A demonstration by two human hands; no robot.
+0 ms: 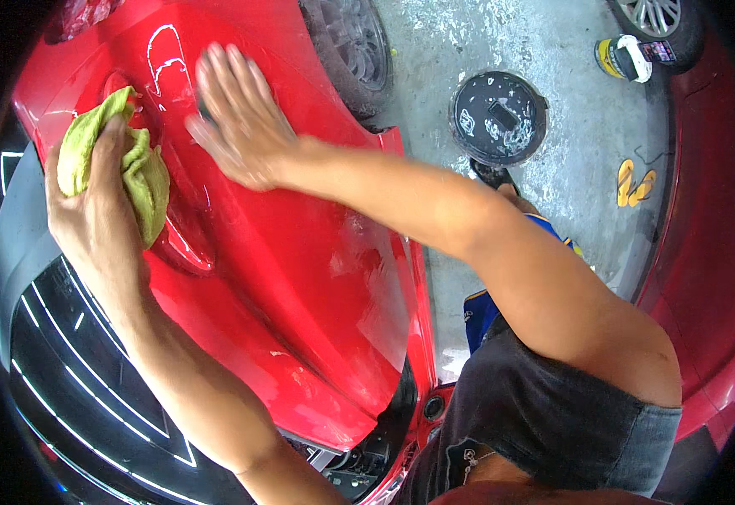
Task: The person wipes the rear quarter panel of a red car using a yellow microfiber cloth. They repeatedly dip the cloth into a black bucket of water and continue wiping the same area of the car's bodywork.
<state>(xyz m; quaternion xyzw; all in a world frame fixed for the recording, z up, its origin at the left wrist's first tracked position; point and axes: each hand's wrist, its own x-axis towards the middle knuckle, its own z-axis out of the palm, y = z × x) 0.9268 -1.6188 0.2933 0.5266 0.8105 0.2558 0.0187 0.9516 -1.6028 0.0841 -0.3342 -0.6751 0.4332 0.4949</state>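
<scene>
A yellow-green cloth (145, 181) is bunched in my left hand (94, 219), its folds hanging over the raised scoop of a red car hood (300, 261). My right hand (249, 135) lies palm down with fingers stretched out, a little blurred, on or just over the red paint. A small dark patch shows at the edge of its palm; I cannot tell whether it is a pad or a shadow. Dull, hazy areas mark the hood's right side, while glossy reflections show near my fingers.
Right of the hood are a car wheel (352, 50) and a grey, stained floor. On it stand a round black stool (499, 118), a yellow-and-black tub (611, 57) and yellow flip-flops (635, 183). Another red car (708, 286) flanks the right; the black windshield (90, 370) is lower left.
</scene>
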